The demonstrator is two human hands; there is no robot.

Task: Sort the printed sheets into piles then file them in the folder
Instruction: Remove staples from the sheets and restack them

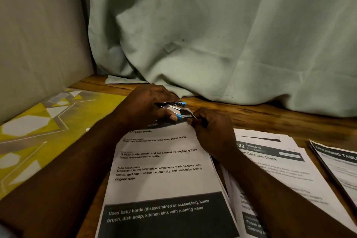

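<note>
A stapler [172, 106] is gripped by the left hand [146, 105] over a printed sheet's [164, 172] top edge. The sheet's corner is pinched by the right hand [212, 131].

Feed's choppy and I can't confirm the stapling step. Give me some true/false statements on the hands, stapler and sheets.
1. The left hand grips a black-and-blue stapler. True.
2. The right hand lies open and idle. False: its fingers pinch the top corner of the baby bottle sheet.
3. Only one sheet is out. False: a Cleaning Check pile and a Dressing Table pile lie to its right.
4. A pale cloth hangs behind the wooden table. True.
</note>
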